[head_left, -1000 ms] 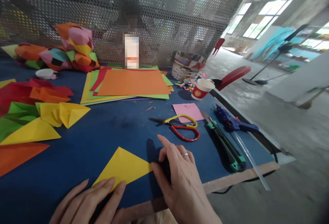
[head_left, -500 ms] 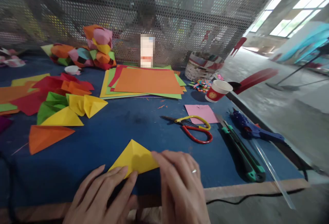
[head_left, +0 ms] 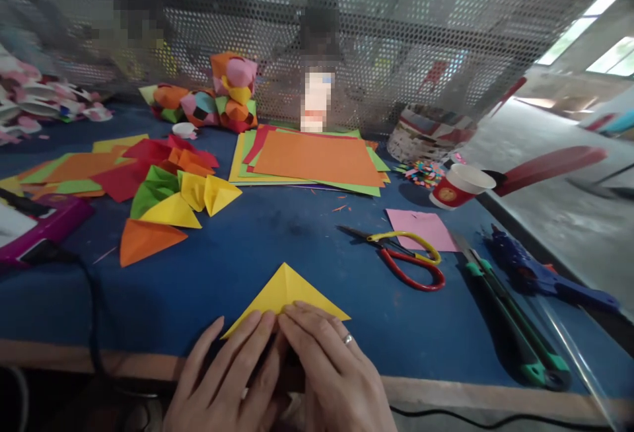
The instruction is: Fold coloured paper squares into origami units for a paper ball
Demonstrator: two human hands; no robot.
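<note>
A yellow paper point(head_left: 284, 287) folded into a triangle lies near the front edge of the blue table, its point away from me and a crease down its middle. My left hand point(head_left: 230, 366) rests its outstretched, slightly spread fingertips on the lower left edge of the paper. Beside it, my right hand point(head_left: 331, 359), with a ring on one finger, lays its extended fingers along the lower edge, right of the middle. The fingertips of the two hands almost meet. Both thumbs are largely hidden. The paper's right corner shows beyond my right fingers.
Scissors point(head_left: 406, 257), pink paper point(head_left: 421, 228), a utility knife point(head_left: 515, 320) and a blue glue gun point(head_left: 539, 270) lie on the right. Paper sheets point(head_left: 317, 158), a paper cup point(head_left: 458, 187) and a woven basket point(head_left: 428, 133) stand farther back. Folded papers point(head_left: 153, 240) and a purple device point(head_left: 54, 224) are left.
My right hand has moved from the paper's right corner to its lower middle, beside my left fingers. The view has shifted left, bringing the purple device into sight.
</note>
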